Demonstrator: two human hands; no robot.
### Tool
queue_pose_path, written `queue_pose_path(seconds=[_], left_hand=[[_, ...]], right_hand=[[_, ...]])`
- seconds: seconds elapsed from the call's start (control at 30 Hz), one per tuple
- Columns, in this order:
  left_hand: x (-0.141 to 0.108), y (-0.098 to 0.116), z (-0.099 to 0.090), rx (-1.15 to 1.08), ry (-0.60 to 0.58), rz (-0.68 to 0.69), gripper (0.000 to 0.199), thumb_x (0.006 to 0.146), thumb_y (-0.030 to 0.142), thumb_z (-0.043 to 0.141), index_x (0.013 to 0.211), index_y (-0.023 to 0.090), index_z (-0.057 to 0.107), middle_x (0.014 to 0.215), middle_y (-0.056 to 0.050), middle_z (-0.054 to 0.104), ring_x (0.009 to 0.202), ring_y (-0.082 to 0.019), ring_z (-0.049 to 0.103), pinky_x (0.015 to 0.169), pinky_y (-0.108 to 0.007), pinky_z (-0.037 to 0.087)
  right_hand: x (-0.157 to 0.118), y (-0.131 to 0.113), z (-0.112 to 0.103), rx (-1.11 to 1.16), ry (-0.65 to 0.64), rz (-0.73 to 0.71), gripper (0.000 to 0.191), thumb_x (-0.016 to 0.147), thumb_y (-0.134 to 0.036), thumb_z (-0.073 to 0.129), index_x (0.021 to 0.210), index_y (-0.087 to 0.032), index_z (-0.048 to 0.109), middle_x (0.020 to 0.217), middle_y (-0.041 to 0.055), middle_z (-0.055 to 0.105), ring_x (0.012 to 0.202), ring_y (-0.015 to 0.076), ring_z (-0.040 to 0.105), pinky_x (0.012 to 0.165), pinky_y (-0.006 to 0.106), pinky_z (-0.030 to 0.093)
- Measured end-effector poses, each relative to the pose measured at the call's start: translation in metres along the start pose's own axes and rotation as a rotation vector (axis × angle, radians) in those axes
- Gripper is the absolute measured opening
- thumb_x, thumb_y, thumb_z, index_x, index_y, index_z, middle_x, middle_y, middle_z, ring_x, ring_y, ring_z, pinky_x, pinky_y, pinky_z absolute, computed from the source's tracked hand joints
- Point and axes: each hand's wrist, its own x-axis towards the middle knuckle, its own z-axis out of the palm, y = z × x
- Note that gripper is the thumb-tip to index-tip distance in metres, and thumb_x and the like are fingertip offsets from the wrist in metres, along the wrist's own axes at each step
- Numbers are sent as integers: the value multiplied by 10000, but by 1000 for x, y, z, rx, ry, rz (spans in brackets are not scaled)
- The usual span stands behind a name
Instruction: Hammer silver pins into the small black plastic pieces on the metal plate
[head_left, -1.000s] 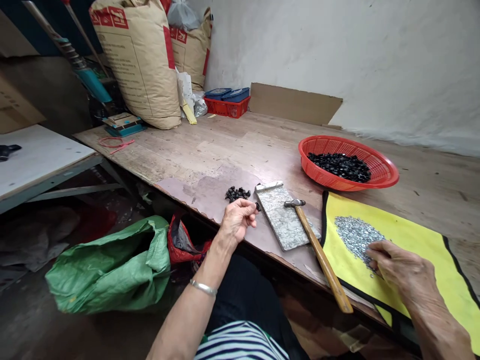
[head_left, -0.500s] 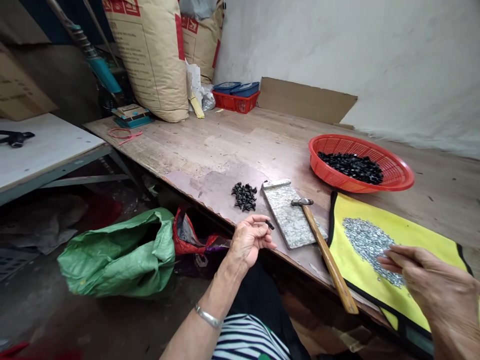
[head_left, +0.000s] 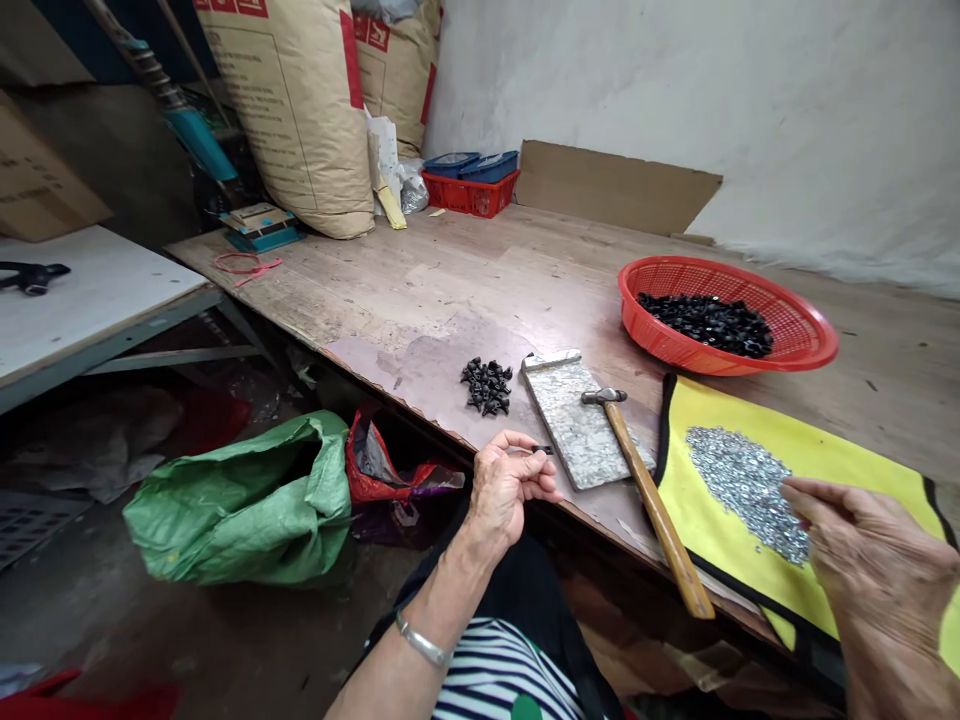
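My left hand point(head_left: 504, 485) pinches a small black plastic part point(head_left: 541, 449) between thumb and forefinger at the table's front edge. A little pile of similar black parts point(head_left: 487, 386) lies just beyond it. My right hand point(head_left: 874, 540) is at the right edge of a heap of small shiny metal pieces point(head_left: 742, 490) on a yellow cloth point(head_left: 840, 465). Its thumb and fingertips are pressed together; anything between them is too small to make out. Between the hands, a hammer point(head_left: 660, 520) with a wooden handle rests with its head on a worn metal plate point(head_left: 581, 430).
Behind the yellow cloth stands a red plastic basket point(head_left: 806, 335) holding many black parts. Large paper sacks point(head_left: 300, 120) and a red crate point(head_left: 472, 195) are at the back. Below the table's left front edge sits an open green sack point(head_left: 232, 510).
My right hand has drawn its fingertips together and shifted slightly right, off the heap's middle. My left hand has moved slightly right and still holds the black part, now turned more level.
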Motion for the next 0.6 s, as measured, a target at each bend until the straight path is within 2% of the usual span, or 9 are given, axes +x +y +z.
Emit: queue_pose_path(seconds=[0.07, 0.17, 0.23, 0.3, 0.4, 0.47, 0.6], left_hand=[[-1, -3, 3, 9, 26, 36, 356, 552, 213, 748, 793, 139, 496, 561, -16, 612, 445, -121, 556, 446, -279, 527], [-2, -9, 10, 14, 69, 83, 336, 551, 212, 747, 768, 141, 500, 582, 0, 600, 460, -119, 562, 448, -273, 528], [-4, -11, 15, 15, 77, 95, 326, 542, 208, 751, 748, 140, 507, 580, 12, 584, 469, -116, 563, 450, -273, 532], [-7, -13, 18, 26, 64, 92, 319, 537, 212, 756, 733, 134, 516, 567, 16, 574, 464, -115, 561, 446, -271, 534], [-12, -14, 17, 65, 35, 107, 300, 548, 216, 754, 734, 126, 536, 543, 16, 573, 449, -118, 561, 425, -259, 525], [-15, -14, 16, 92, 23, 132, 280, 557, 204, 746, 739, 120, 551, 542, 12, 580, 447, -121, 564, 418, -255, 524], [-17, -16, 16, 122, 15, 155, 252, 554, 191, 740, 721, 116, 567, 519, 14, 578, 430, -120, 557, 406, -255, 524]], right_hand=[[-9, -16, -5, 146, 23, 80, 178, 649, -381, 621, 738, -235, 669, 796, 49, 674, 839, 252, 641, 824, 354, 488], [-30, -47, -7, 372, -42, 166, 208, 571, -359, 719, 734, -231, 695, 693, 15, 661, 705, 204, 627, 745, 316, 496], [-47, -67, -2, 538, -195, 142, 207, 567, -356, 742, 708, -214, 690, 638, 4, 639, 618, 167, 594, 644, 283, 492], [-64, -81, 9, 709, -406, 156, 191, 602, -336, 741, 715, -197, 677, 607, -1, 617, 568, 141, 565, 568, 255, 472], [-84, -95, 29, 917, -626, 215, 171, 667, -312, 718, 755, -179, 654, 601, -6, 595, 573, 130, 556, 575, 248, 477], [-90, -100, 40, 984, -644, 232, 154, 694, -302, 702, 761, -176, 644, 604, -11, 583, 585, 127, 552, 593, 251, 486], [-91, -108, 54, 996, -587, 213, 112, 689, -278, 702, 711, -180, 652, 660, -8, 595, 608, 122, 550, 572, 230, 475]])
